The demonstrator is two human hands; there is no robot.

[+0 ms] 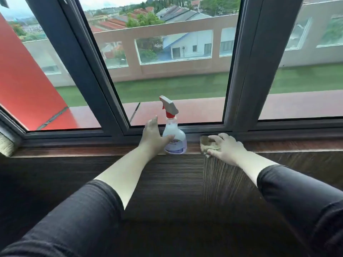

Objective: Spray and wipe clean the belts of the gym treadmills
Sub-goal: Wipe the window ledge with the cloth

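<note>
A clear spray bottle (174,134) with a grey and red trigger head stands upright on the wooden window sill (92,150). My left hand (153,135) is at the bottle's left side, fingers straight and spread, the thumb touching the bottle's body. To the right, my right hand (225,146) grips a crumpled beige cloth (207,143) that lies on the sill's edge. No treadmill is in view.
Dark window frames (245,71) rise right behind the sill. Below the sill is a dark wood-grain wall panel (167,182). A pale textured object (6,145) sits at the sill's far left end. Outside are a lawn and rooftops.
</note>
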